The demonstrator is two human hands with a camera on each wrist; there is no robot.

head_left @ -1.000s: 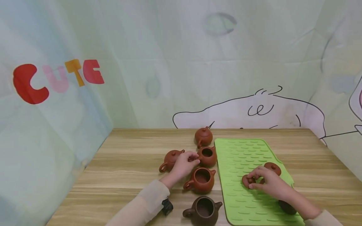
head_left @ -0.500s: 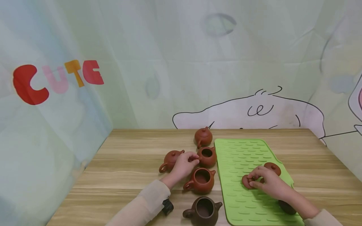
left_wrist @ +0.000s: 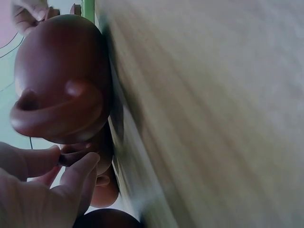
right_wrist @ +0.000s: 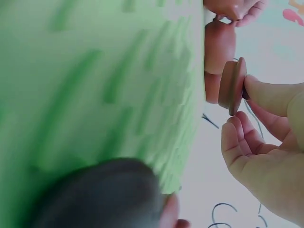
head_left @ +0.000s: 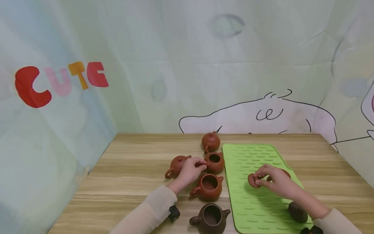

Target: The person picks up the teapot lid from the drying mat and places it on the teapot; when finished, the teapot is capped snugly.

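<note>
My left hand (head_left: pixel 190 169) pinches the handle of a small open reddish-brown clay teapot (head_left: pixel 216 166); the left wrist view shows thumb and fingers on that handle (left_wrist: pixel 75 156). Between thumb and fingers, my right hand (head_left: pixel 276 181) holds a round reddish-brown teapot lid (head_left: pixel 252 180) by its knob. In the right wrist view the lid (right_wrist: pixel 232 86) is tilted on edge, clear of the green mat (head_left: pixel 245 204). Another reddish lid (head_left: pixel 285 173) lies partly hidden behind the right hand, and a dark brown lid (head_left: pixel 298 212) rests by the right forearm.
In front of the held teapot stand an open reddish teapot (head_left: pixel 211 188) and an open dark brown teapot (head_left: pixel 214 224). Two lidded teapots stand farther off: one at the back (head_left: pixel 211 142), the other teapot (head_left: pixel 176 165) beside the left hand. A printed cloth (head_left: pixel 146 81) hangs behind the table.
My right hand has raised the lid off the mat and shifted slightly away from me, uncovering more of the dark lid. The left hand keeps its hold on the teapot handle.
</note>
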